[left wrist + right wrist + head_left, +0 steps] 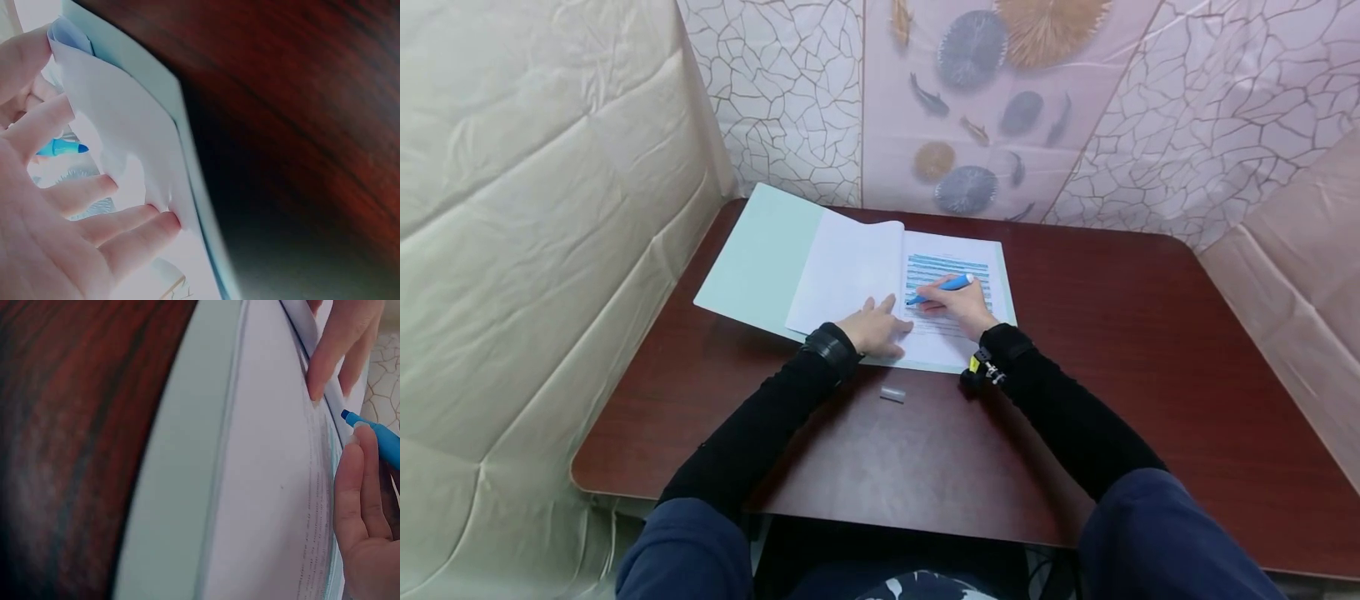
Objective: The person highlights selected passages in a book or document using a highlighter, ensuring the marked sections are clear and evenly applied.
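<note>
A pale green folder (763, 247) lies spread on the table with white sheets in it. Its right-hand printed page (936, 342) carries several lines marked in blue. My right hand (958, 305) pinches a blue highlighter (956, 283), its dark blue tip (345, 415) down close over the text near the page's left margin. My left hand (874, 328) rests with spread fingers on the turned-over left sheet (857, 262) and the inner edge of the printed page. In the left wrist view, its fingertips (167, 219) press on the paper.
A small grey cylindrical cap (892, 394) lies on the dark red-brown table (1120, 333) in front of the folder. Black bands circle both wrists. A patterned curtain (790, 100) hangs behind the table, and pale cloth (550, 250) drapes along the left side.
</note>
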`<control>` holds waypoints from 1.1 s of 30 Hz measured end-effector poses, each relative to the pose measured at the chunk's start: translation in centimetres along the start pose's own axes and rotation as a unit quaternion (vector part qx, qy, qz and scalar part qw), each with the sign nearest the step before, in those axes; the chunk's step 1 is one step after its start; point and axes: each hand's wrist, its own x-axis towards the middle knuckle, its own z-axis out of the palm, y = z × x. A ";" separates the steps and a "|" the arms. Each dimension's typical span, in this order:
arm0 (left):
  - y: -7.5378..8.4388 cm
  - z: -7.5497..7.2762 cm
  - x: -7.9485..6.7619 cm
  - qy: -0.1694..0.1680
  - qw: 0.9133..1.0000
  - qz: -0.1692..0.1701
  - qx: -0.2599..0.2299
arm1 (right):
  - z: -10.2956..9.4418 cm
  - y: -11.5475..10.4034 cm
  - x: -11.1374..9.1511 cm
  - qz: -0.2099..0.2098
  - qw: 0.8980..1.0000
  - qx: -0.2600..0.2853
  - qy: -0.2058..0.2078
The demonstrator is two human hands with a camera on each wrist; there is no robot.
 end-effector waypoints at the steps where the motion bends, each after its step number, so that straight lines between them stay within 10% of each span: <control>1: 0.0 0.0 0.1 0.000 1.000 0.000 0.002 | 0.1 0.1 0.1 0.000 1.000 -0.002 0.004; 33: -0.3 -0.1 0.3 -0.014 1.000 -0.007 -0.001 | 0.7 0.3 0.6 0.001 0.996 -0.091 0.007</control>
